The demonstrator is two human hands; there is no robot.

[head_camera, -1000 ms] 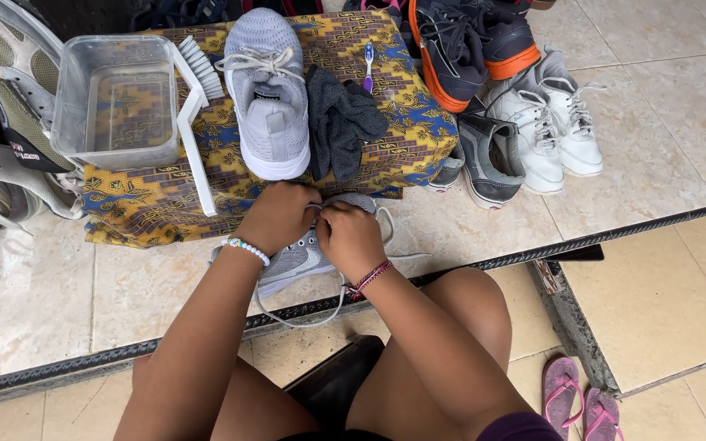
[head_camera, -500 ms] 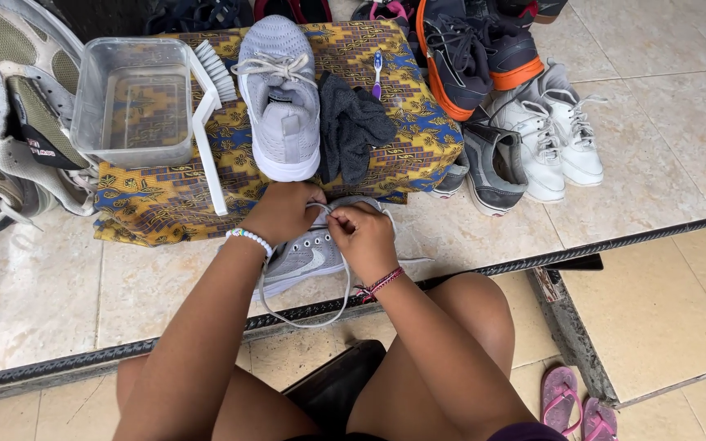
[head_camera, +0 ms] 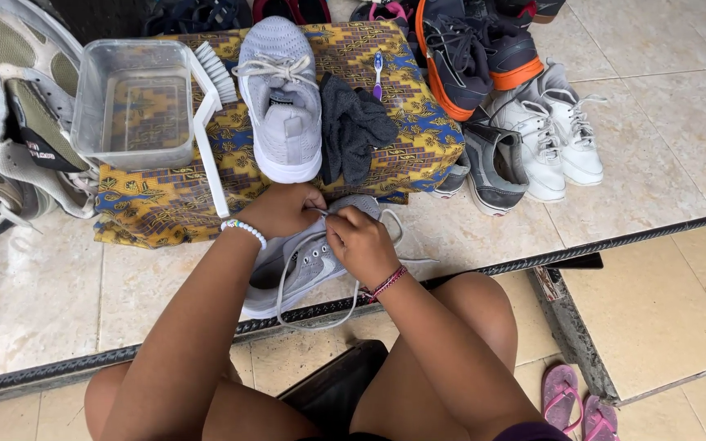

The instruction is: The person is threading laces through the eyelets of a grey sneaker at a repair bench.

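The grey sneaker (head_camera: pixel 300 265) lay on the tiled floor at the centre of the frame, toe toward the lower left, and both hands met over its upper end. The left hand (head_camera: pixel 281 209) and the right hand (head_camera: pixel 359 242) were each pinched shut on the white lace (head_camera: pixel 288 278), which hung in a loose loop round the shoe. By that slack the lacing looked only partly done, with most of the lace left to deal with; the eyelets were hidden under the fingers.

Just above, its mate (head_camera: pixel 281 98) sat laced on a patterned cloth (head_camera: pixel 165 200), beside a dark rag (head_camera: pixel 353 126) and a small toothbrush (head_camera: pixel 377 73). At the upper left stood a clear plastic tub (head_camera: pixel 132 102) with a white scrub brush (head_camera: pixel 210 106) leaning on it. More shoes crowded the upper right, white sneakers (head_camera: pixel 557 135) among them. Nothing blocked the hands.
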